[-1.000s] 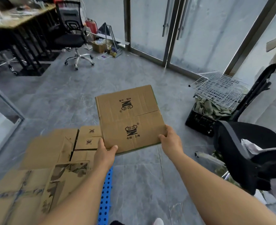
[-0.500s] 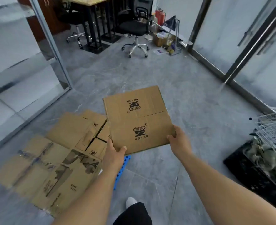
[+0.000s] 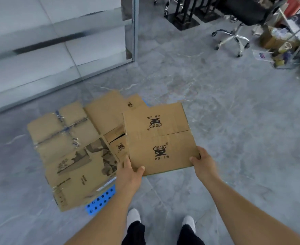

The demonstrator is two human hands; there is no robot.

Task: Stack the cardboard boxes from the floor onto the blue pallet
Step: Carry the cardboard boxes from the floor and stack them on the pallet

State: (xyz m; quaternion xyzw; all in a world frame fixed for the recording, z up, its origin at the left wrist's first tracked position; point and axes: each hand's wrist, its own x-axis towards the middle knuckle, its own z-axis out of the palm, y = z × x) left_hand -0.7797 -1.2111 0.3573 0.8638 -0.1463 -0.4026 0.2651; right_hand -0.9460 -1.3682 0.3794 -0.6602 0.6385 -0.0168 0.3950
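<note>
I hold a flattened brown cardboard box (image 3: 159,137) with black printed logos level in front of me. My left hand (image 3: 129,174) grips its near left corner, thumb on top. My right hand (image 3: 201,162) grips its near right corner. The box hangs above the right edge of a pile of flattened cardboard boxes (image 3: 75,147) that covers the blue pallet (image 3: 100,202). Only a perforated near corner of the pallet and a sliver at the far side show.
A glass partition with a metal frame (image 3: 134,29) stands at the back left. An office chair with a chrome wheeled base (image 3: 233,38) and a cluttered box and rack (image 3: 279,43) are at the back right. My feet (image 3: 160,220) stand on grey marble floor.
The view has swung left and down, so the pile on the pallet now lies in full view. The held box has come over the pile's right edge; both hands keep their grip.
</note>
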